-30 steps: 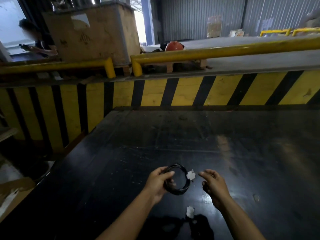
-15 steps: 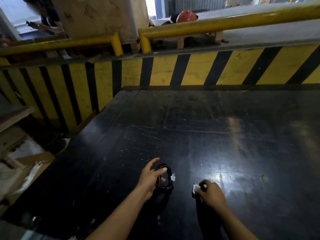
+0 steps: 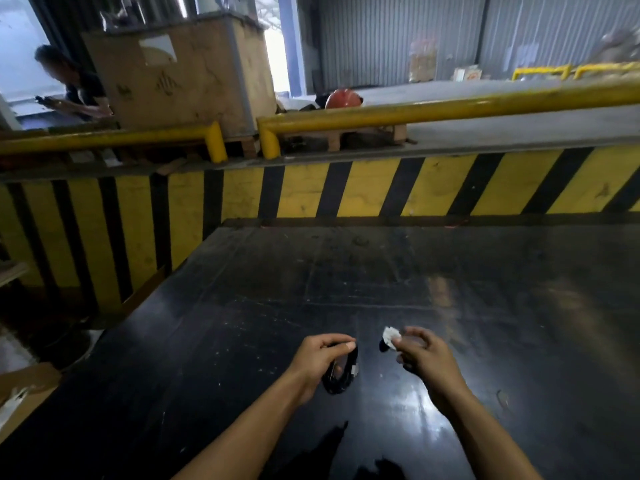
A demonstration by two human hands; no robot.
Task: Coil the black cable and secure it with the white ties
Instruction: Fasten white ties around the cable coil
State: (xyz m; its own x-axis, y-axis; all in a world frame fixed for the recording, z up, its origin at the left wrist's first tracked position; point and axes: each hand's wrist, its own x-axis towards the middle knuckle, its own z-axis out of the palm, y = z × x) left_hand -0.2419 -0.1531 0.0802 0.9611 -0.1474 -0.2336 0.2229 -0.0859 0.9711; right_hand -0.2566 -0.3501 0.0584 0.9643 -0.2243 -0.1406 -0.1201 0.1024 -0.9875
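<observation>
My left hand (image 3: 320,360) grips a small coil of black cable (image 3: 341,375), held edge-on just above the black table (image 3: 381,289). A white tie (image 3: 354,370) wraps the coil on its right side. My right hand (image 3: 420,351) is a short way to the right, apart from the coil, and pinches a second white tie (image 3: 391,336) between thumb and fingertips. A small dark piece shows just under that tie; I cannot tell what it is.
A yellow-and-black striped barrier (image 3: 346,192) bounds the table's far and left sides, with yellow rails (image 3: 450,109) above. A wooden crate (image 3: 180,74), a red helmet (image 3: 343,98) and a person (image 3: 69,84) lie beyond. Cardboard (image 3: 20,393) sits off the left edge.
My right hand picked the loose white tie up off the table and raised it. My left hand kept hold of the coil and turned it more edge-on. The camera tilted up.
</observation>
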